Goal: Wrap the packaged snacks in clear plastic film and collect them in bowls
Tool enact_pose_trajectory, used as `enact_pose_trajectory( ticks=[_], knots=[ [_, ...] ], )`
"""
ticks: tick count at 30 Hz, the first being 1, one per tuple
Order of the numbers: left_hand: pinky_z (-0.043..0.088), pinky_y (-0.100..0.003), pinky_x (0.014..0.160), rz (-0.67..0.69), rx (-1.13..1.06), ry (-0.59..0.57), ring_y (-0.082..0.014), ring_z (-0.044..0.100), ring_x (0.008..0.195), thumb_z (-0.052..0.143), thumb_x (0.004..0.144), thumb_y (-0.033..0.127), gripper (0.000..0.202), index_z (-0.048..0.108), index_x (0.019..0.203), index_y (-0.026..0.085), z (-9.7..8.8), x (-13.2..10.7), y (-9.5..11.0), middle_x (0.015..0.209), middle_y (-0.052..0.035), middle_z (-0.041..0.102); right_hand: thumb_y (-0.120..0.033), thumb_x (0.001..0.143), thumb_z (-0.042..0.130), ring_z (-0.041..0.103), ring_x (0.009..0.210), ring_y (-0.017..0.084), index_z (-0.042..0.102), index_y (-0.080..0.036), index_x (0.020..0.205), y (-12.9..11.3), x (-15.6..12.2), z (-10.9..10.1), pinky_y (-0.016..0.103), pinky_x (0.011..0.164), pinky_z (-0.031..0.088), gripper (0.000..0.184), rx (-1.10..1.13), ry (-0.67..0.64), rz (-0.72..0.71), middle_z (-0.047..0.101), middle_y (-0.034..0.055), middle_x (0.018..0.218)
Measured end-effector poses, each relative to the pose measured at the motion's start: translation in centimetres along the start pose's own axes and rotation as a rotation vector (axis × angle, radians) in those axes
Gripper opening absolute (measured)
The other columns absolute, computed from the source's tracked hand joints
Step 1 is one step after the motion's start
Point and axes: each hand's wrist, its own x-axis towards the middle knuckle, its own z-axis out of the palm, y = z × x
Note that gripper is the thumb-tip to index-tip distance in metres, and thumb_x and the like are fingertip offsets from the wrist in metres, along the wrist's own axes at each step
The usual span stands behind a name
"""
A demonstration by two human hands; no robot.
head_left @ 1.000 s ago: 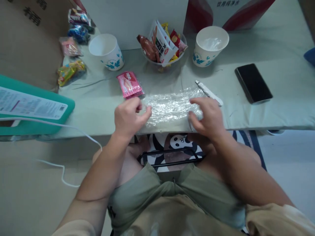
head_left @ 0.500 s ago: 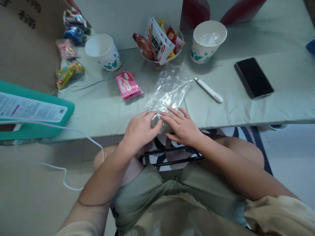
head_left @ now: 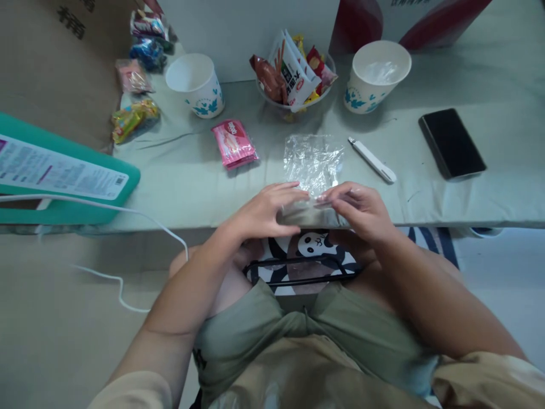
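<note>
A crinkled clear plastic bag (head_left: 313,162) lies on the pale green table near its front edge. My left hand (head_left: 266,213) and my right hand (head_left: 361,210) meet at the bag's near end, fingers curled over it and pinching it against the table edge. A pink wafer packet (head_left: 234,145) lies just left of the bag. A white pen-like tool (head_left: 372,160) lies just right of it.
Two paper cups (head_left: 196,85) (head_left: 377,74) flank a bowl of snack packets (head_left: 296,71) at the back. A black phone (head_left: 451,143) lies to the right. A teal box (head_left: 59,179) with a white cable (head_left: 128,213) sits at left, loose snacks (head_left: 134,116) behind it.
The bag was first spread wide along the edge with my hands apart. My hands then came together at its near end, and the bag now lies folded narrower and flatter.
</note>
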Motion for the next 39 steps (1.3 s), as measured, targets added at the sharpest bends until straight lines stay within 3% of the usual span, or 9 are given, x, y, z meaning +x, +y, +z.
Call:
enact_pose_trajectory(
  ticks=[5, 9, 12, 16, 21, 27, 31, 35, 39],
  knots=[
    [0.058, -0.037, 0.098, -0.221, -0.109, 0.203, -0.0223, 0.076, 0.107, 0.059, 0.094, 0.037, 0.025, 0.078, 0.093, 0.021, 0.3, 1.0, -0.2, 0.108, -0.0066, 0.083, -0.045, 0.078, 0.084, 0.065, 0.133, 0.031, 0.058, -0.026, 0.142, 0.8, -0.2, -1.4, 0.053, 0.113, 0.051, 0.071, -0.232, -0.012, -0.010, 0.070, 0.0123, 0.141],
    [0.057, -0.028, 0.076, -0.335, -0.286, 0.288, -0.0172, 0.074, 0.082, 0.062, 0.092, 0.045, 0.032, 0.077, 0.083, 0.017, -0.2, 1.6, 0.1, 0.087, -0.0068, 0.081, -0.041, 0.090, 0.069, 0.076, 0.107, 0.026, 0.074, -0.023, 0.103, 0.9, 0.3, -1.1, 0.045, 0.099, 0.059, 0.022, -0.302, 0.122, 0.018, 0.081, 0.0074, 0.108],
    [0.057, -0.026, 0.071, -0.394, -0.425, 0.365, -0.0150, 0.073, 0.073, 0.061, 0.091, 0.039, 0.028, 0.073, 0.081, 0.016, -0.1, 2.0, 0.4, 0.081, -0.0067, 0.079, -0.042, 0.096, 0.058, 0.076, 0.078, 0.019, 0.068, -0.023, 0.084, 1.2, 1.0, -0.3, 0.037, 0.080, 0.061, 0.024, -0.227, 0.214, 0.097, 0.078, 0.0032, 0.080],
    [0.054, -0.025, 0.063, -0.514, -0.469, 0.394, -0.0130, 0.069, 0.061, 0.062, 0.087, 0.032, 0.021, 0.068, 0.075, 0.016, 0.1, 2.4, 0.4, 0.073, -0.0046, 0.076, -0.038, 0.093, 0.058, 0.070, 0.056, 0.018, 0.066, -0.022, 0.109, 2.0, 1.8, 0.3, 0.035, 0.063, 0.057, 0.024, -0.234, 0.245, 0.229, 0.073, -0.0010, 0.066],
    [0.049, -0.026, 0.062, -0.589, -0.278, 0.354, -0.0136, 0.065, 0.058, 0.059, 0.084, 0.027, 0.025, 0.065, 0.062, 0.017, 0.1, 2.4, 0.3, 0.061, -0.0026, 0.069, -0.032, 0.088, 0.062, 0.065, 0.051, 0.021, 0.047, -0.017, 0.148, 2.4, 1.9, 0.0, 0.037, 0.059, 0.053, 0.064, -0.435, 0.273, 0.269, 0.069, -0.0042, 0.059],
    [0.043, -0.032, 0.063, -0.677, 0.157, 0.357, -0.0180, 0.061, 0.063, 0.063, 0.083, 0.029, 0.015, 0.070, 0.074, 0.019, 0.1, 2.2, -0.3, 0.066, -0.0041, 0.069, -0.038, 0.085, 0.064, 0.060, 0.052, 0.022, 0.050, -0.020, 0.148, 3.9, 2.0, -0.4, 0.036, 0.057, 0.047, 0.067, -0.637, 0.281, 0.226, 0.065, -0.0038, 0.056],
    [0.049, -0.038, 0.073, -0.748, 0.332, 0.381, -0.0254, 0.066, 0.077, 0.068, 0.083, 0.030, 0.029, 0.071, 0.111, 0.020, 0.0, 2.0, -0.4, 0.079, -0.0059, 0.072, -0.042, 0.085, 0.064, 0.063, 0.069, 0.028, 0.052, -0.019, 0.146, 4.0, 2.1, -0.5, 0.043, 0.067, 0.051, 0.067, -0.891, 0.310, 0.256, 0.068, 0.0046, 0.073],
    [0.053, -0.042, 0.091, -0.494, 0.439, 0.477, -0.0282, 0.067, 0.102, 0.063, 0.088, 0.025, 0.034, 0.067, 0.121, 0.018, -0.2, 1.7, -0.3, 0.111, -0.0132, 0.071, -0.034, 0.093, 0.052, 0.068, 0.104, 0.033, 0.063, -0.020, 0.131, 2.6, 1.7, -0.2, 0.051, 0.091, 0.052, 0.042, -0.992, 0.254, -0.057, 0.073, 0.0143, 0.113],
    [0.049, -0.043, 0.107, -0.103, 0.396, 0.251, -0.0277, 0.063, 0.119, 0.059, 0.091, 0.029, 0.030, 0.068, 0.118, 0.018, 0.0, 1.4, -0.4, 0.123, -0.0128, 0.070, -0.045, 0.093, 0.059, 0.058, 0.137, 0.034, 0.060, -0.021, 0.141, 2.4, 0.9, 0.3, 0.055, 0.115, 0.042, 0.054, -0.932, -0.115, -0.286, 0.068, 0.0127, 0.143]
  ],
)
